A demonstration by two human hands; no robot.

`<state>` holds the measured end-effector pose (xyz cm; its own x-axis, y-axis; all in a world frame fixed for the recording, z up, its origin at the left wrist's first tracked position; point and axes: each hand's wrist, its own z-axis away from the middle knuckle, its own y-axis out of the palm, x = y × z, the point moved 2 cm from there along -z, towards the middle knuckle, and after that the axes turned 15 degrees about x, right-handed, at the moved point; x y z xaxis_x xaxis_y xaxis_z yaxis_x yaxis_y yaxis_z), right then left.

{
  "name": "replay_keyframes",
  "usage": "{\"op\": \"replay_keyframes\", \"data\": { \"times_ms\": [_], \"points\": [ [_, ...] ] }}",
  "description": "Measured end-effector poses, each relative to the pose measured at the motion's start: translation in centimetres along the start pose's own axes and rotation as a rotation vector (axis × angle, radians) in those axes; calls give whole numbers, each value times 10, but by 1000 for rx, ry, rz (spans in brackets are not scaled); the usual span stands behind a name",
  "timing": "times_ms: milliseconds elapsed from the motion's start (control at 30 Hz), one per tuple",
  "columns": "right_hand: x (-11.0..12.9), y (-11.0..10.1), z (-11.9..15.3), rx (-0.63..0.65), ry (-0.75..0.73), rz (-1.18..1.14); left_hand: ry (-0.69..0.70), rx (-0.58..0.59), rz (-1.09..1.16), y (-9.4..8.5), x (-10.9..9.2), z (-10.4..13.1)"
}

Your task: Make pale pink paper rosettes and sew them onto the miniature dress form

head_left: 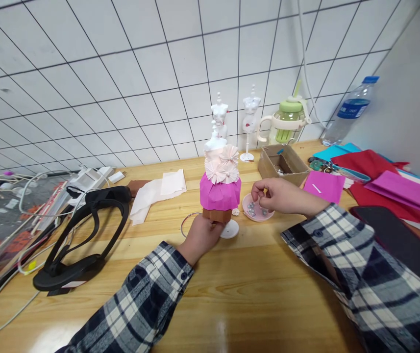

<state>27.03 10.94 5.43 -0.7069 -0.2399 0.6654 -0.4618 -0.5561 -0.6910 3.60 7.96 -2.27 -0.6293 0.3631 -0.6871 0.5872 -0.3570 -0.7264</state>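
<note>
A small white dress form (215, 142) stands mid-table in a paper dress: pale pink pleated rosettes (222, 169) on the bodice, a magenta skirt (220, 195) and a brown tier (217, 215) beneath. My left hand (203, 238) is closed around its stem below the skirt, just above the round white base (230, 229). Over a pink dish (248, 214) of small shiny beads (254, 210), my right hand (274, 195) has its thumb and fingers pinched together. Whatever lies between those fingertips is too small to make out.
Two more white dress forms (251, 110) stand by the tiled wall, near a cardboard box (286, 164), a green-lidded jug (290, 117) and a water bottle (353, 110). Coloured paper (408, 189) and a dark phone-like slab (397, 240) lie right; a black headset frame (101, 250) sits left.
</note>
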Motion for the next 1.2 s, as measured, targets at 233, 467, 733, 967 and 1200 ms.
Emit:
{"op": "replay_keyframes", "data": {
  "times_ms": [233,467,733,967,1200],
  "points": [
    [-4,6,-8,-20,36,252,19,-8,13,1,0,0],
    [-10,0,-7,-77,85,342,3,-24,5,1,-1,-1],
    [-19,8,-13,32,170,434,-20,-18,-9,0,-1,-1],
    [-10,20,-16,152,283,518,30,-19,-42,-2,-3,-1],
    [-4,18,-15,122,259,541,36,-6,-32,-2,-3,-1]
  ]
}}
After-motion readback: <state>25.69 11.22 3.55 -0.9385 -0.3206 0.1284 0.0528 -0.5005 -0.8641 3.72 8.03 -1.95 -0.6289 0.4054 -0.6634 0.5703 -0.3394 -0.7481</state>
